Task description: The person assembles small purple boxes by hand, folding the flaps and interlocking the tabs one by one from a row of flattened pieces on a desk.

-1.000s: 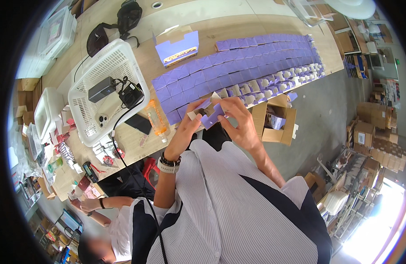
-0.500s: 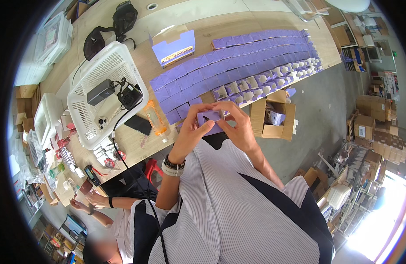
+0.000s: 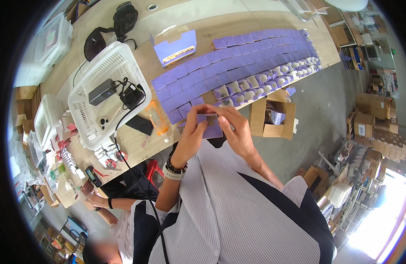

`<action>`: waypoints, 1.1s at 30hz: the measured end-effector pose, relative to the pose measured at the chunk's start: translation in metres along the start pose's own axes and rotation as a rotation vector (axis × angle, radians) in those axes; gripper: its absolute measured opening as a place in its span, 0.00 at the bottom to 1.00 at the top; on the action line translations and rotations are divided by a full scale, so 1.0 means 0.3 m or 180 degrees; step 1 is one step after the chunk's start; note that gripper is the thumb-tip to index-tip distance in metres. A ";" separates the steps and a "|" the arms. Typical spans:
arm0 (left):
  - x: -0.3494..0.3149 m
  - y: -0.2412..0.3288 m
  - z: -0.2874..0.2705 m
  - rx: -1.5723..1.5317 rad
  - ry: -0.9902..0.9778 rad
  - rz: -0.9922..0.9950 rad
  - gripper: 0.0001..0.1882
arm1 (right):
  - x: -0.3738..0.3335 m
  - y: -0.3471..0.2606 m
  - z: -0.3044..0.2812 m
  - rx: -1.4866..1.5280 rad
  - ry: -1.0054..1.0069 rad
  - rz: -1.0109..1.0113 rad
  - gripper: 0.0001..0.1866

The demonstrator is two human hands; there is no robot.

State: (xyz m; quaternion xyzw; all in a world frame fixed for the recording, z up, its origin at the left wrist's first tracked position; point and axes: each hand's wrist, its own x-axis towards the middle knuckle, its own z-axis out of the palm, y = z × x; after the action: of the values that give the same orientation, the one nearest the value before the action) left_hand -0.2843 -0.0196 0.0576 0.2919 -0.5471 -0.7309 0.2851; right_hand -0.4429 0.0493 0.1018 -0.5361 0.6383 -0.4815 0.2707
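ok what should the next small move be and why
Probably fold the box shut with the thumbs: its top looks open, the left hand and right hand hold it from both sides, and both thumbs lie close to that opening.

The shirt (image 3: pixel 201 193) is off-white with fine dark stripes and pale buttons down its front. A navy panel (image 3: pixel 282 204) slants over its right side, and more navy shows at the left. The left hand (image 3: pixel 192 134) and right hand (image 3: pixel 238 134) are bare; the left wrist wears a dark beaded bracelet (image 3: pixel 173 166) and, nearer the elbow, a white strap (image 3: pixel 172 174). A black cable (image 3: pixel 158 233) crosses the left side.
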 end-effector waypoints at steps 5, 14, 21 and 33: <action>-0.005 0.029 -0.012 -0.0326 0.0112 -0.0386 0.17 | -0.002 0.014 0.009 0.0774 -0.0358 0.0580 0.21; -0.015 0.048 -0.034 0.0288 0.0110 -0.0035 0.20 | 0.000 0.027 0.002 0.0422 -0.0618 0.0296 0.23; -0.032 0.077 -0.081 -0.0249 -0.0025 -0.0267 0.29 | 0.007 0.008 -0.023 0.0370 -0.0913 -0.0034 0.24; -0.048 0.041 -0.057 0.0716 -0.0285 0.0077 0.39 | 0.006 -0.011 0.028 -0.0024 -0.0501 0.0791 0.23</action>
State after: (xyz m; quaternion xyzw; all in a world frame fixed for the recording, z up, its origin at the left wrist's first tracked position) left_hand -0.2610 -0.0229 0.0673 0.2825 -0.6413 -0.6737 0.2346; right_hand -0.4349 0.0450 0.1018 -0.4901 0.6783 -0.3984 0.3754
